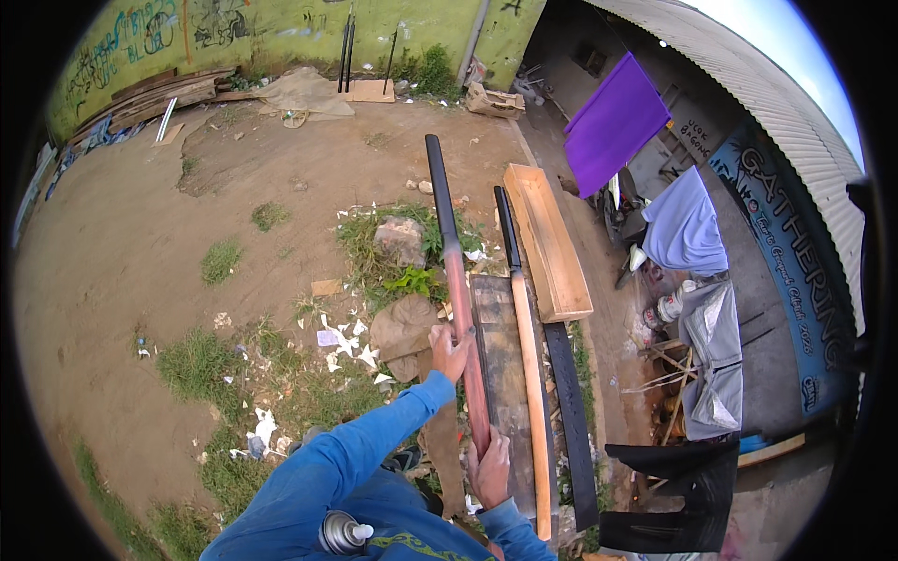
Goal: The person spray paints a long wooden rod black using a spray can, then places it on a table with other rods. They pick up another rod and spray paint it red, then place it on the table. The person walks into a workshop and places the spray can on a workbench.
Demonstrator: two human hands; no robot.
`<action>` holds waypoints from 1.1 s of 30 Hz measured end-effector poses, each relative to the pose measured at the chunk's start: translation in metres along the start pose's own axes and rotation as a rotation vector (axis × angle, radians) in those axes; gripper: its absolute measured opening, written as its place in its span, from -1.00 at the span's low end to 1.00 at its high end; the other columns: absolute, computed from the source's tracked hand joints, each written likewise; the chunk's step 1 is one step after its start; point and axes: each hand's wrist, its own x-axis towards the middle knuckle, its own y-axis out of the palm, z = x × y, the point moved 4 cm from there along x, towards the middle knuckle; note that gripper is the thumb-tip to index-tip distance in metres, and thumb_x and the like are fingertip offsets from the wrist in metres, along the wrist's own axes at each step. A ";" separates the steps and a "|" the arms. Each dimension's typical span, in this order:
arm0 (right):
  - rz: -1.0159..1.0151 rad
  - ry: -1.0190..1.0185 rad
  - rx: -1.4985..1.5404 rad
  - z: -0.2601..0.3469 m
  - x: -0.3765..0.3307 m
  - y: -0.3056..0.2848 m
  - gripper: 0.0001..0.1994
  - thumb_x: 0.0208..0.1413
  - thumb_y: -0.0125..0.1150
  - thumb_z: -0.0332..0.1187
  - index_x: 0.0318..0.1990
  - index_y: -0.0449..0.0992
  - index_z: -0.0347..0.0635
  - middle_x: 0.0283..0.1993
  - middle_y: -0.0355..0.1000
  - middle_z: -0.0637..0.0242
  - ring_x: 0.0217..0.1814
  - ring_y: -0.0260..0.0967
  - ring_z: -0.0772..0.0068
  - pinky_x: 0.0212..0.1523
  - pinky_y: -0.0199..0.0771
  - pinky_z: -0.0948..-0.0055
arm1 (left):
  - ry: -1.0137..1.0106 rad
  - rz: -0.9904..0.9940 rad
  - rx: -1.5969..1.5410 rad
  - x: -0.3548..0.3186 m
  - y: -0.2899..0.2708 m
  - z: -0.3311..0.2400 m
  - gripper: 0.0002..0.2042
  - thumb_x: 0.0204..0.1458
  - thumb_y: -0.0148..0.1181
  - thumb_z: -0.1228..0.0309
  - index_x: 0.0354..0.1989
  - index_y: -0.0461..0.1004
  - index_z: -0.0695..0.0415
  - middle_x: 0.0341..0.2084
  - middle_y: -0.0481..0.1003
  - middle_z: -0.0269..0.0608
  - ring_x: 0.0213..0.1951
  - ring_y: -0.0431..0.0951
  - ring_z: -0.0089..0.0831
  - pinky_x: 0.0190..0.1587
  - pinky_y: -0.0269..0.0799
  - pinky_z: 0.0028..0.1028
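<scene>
A long round wooden pole (460, 297), reddish brown with a black far end, slants away from me in both hands. My left hand (451, 352) is closed around its middle. Lower down, my right hand (489, 472) grips it close to the near end. Just right of it, a paler pole (529, 383) with a black far end lies lengthwise along a worn dark board (500, 327). A spray can (342, 533) with a white nozzle shows against my blue clothing at the lower edge; what holds it there is hidden.
An open wooden box (572, 297) and a black plank (572, 421) lie right of the poles. Left of them are a rock (399, 240), weeds and paper scraps (346, 338). Purple cloth (613, 126) hangs at right. Black poles (347, 51) lean on the green wall (299, 37).
</scene>
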 end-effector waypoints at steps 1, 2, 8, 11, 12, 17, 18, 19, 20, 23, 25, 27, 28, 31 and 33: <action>0.023 0.025 0.044 0.020 0.003 0.004 -0.44 0.09 0.18 -0.34 0.18 0.16 -0.43 -0.01 0.21 -0.17 0.02 0.26 -0.22 -0.01 0.35 0.02 | 0.086 -0.039 -0.059 0.010 -0.024 -0.015 -0.62 0.02 0.22 0.17 -0.35 0.33 0.31 -0.34 0.23 -0.04 -0.21 0.23 -0.24 -0.10 0.21 -0.30; 0.046 0.050 0.088 0.040 0.008 0.011 -0.44 0.09 0.18 -0.33 0.18 0.15 -0.41 0.00 0.21 -0.16 0.01 0.28 -0.22 -0.03 0.38 0.02 | 0.160 -0.075 -0.105 0.024 -0.050 -0.030 -0.64 0.04 0.21 0.21 -0.34 0.30 0.30 -0.35 0.20 -0.11 -0.25 0.20 -0.32 -0.12 0.20 -0.34; -0.015 -0.255 0.236 0.187 0.048 0.099 -0.41 0.05 0.23 -0.38 0.21 0.13 -0.29 0.10 0.21 -0.11 0.06 0.29 -0.21 0.01 0.39 0.04 | 0.134 0.024 -0.702 0.093 -0.259 -0.094 -0.58 0.21 0.03 0.06 -0.12 0.28 0.25 -0.29 0.31 -0.17 -0.28 0.33 -0.41 -0.09 0.33 -0.43; -0.001 -0.424 0.343 0.275 0.061 0.176 -0.39 0.06 0.22 -0.39 0.24 0.10 -0.28 0.13 0.20 -0.10 0.09 0.28 -0.21 0.09 0.35 0.07 | 0.136 0.276 -1.032 0.115 -0.376 -0.108 -0.41 0.21 -0.21 -0.17 -0.06 0.27 0.21 -0.31 0.41 -0.12 -0.48 0.43 -0.46 -0.34 0.47 -0.43; -0.016 -0.508 0.391 0.307 0.062 0.199 -0.39 0.07 0.22 -0.39 0.25 0.09 -0.28 0.14 0.20 -0.10 0.10 0.27 -0.21 0.12 0.33 0.08 | 0.196 0.348 -1.051 0.125 -0.422 -0.111 -0.37 0.19 -0.26 -0.22 -0.06 0.27 0.22 -0.30 0.45 -0.07 -0.53 0.46 -0.46 -0.43 0.49 -0.42; 0.417 -0.553 0.382 0.475 0.065 0.304 -0.54 0.20 0.04 -0.38 0.23 0.14 -0.27 -0.02 0.35 -0.14 0.00 0.36 -0.20 0.02 0.39 0.10 | 0.368 0.238 -0.819 0.173 -0.625 -0.100 -0.49 0.18 -0.01 -0.07 -0.11 0.28 0.23 -0.50 0.47 -0.08 -0.64 0.45 -0.49 -0.58 0.41 -0.50; 0.615 -0.548 0.327 0.509 0.068 0.323 -0.56 0.23 0.01 -0.37 0.23 0.16 -0.27 -0.08 0.39 -0.15 -0.04 0.39 -0.21 -0.02 0.42 0.10 | 0.414 0.142 -0.685 0.179 -0.667 -0.097 -0.52 0.17 0.05 -0.03 -0.13 0.28 0.23 -0.54 0.46 -0.11 -0.66 0.44 -0.49 -0.59 0.40 -0.51; 0.674 -0.669 0.387 0.546 0.073 0.333 -0.63 0.25 -0.02 -0.34 0.17 0.23 -0.27 -0.18 0.42 -0.15 -0.13 0.41 -0.22 -0.10 0.44 0.09 | 0.389 0.094 -0.636 0.185 -0.703 -0.092 -0.57 0.16 0.11 0.05 -0.12 0.30 0.23 -0.59 0.44 -0.17 -0.67 0.42 -0.52 -0.59 0.37 -0.53; 0.729 -0.759 0.454 0.576 0.082 0.340 -0.67 0.27 -0.05 -0.32 0.11 0.31 -0.27 -0.28 0.44 -0.15 -0.22 0.43 -0.23 -0.18 0.45 0.08 | 0.365 0.074 -0.628 0.193 -0.732 -0.087 -0.61 0.15 0.16 0.13 -0.12 0.31 0.23 -0.63 0.41 -0.23 -0.68 0.39 -0.54 -0.60 0.35 -0.55; 0.948 -0.565 0.204 0.635 0.118 0.379 -0.73 0.25 0.00 -0.30 -0.01 0.43 -0.27 -0.36 0.46 -0.07 -0.34 0.47 -0.09 -0.28 0.46 0.14 | 0.274 -0.053 -0.497 0.214 -0.805 -0.064 -0.68 0.17 0.14 0.25 -0.05 0.35 0.21 -0.64 0.38 -0.33 -0.66 0.37 -0.60 -0.60 0.30 -0.57; 0.696 -0.775 0.069 0.674 0.147 0.395 -0.76 0.24 0.02 -0.31 -0.11 0.50 -0.29 -0.41 0.49 0.03 -0.42 0.50 0.06 -0.33 0.47 0.17 | 0.214 -0.117 -0.421 0.233 -0.842 -0.047 -0.69 0.18 0.13 0.28 -0.02 0.36 0.22 -0.64 0.37 -0.36 -0.66 0.35 -0.62 -0.60 0.29 -0.57; 0.522 -0.684 0.307 0.705 0.181 0.411 -0.77 0.23 0.05 -0.32 -0.16 0.53 -0.28 -0.49 0.48 0.15 -0.48 0.48 0.17 -0.39 0.45 0.22 | 0.200 -0.106 -0.372 0.252 -0.871 -0.030 -0.69 0.17 0.12 0.29 -0.01 0.36 0.22 -0.64 0.37 -0.37 -0.65 0.35 -0.63 -0.59 0.28 -0.57; 0.459 -0.551 0.383 0.717 0.199 0.422 -0.78 0.22 0.06 -0.32 -0.19 0.55 -0.28 -0.53 0.48 0.21 -0.51 0.47 0.23 -0.42 0.44 0.24 | 0.156 -0.092 -0.354 0.264 -0.884 -0.020 -0.69 0.17 0.12 0.30 -0.01 0.36 0.22 -0.64 0.37 -0.37 -0.65 0.35 -0.64 -0.59 0.28 -0.58; 0.367 -0.839 0.674 0.783 0.258 0.444 -0.72 0.24 0.08 -0.24 -0.20 0.54 -0.33 -0.46 0.52 0.24 -0.44 0.46 0.36 -0.35 0.45 0.35 | 0.148 -0.066 -0.350 0.311 -0.918 0.004 -0.74 0.17 0.11 0.34 -0.04 0.37 0.22 -0.65 0.38 -0.37 -0.66 0.36 -0.63 -0.59 0.28 -0.58; 0.692 -0.447 0.635 0.817 0.321 0.466 -0.67 0.24 0.08 -0.21 -0.05 0.48 -0.33 -0.29 0.55 0.17 -0.22 0.49 0.34 -0.12 0.42 0.32 | 0.137 -0.061 -0.327 0.351 -0.936 0.020 -0.76 0.17 0.10 0.36 -0.07 0.37 0.22 -0.65 0.38 -0.36 -0.66 0.36 -0.63 -0.60 0.28 -0.58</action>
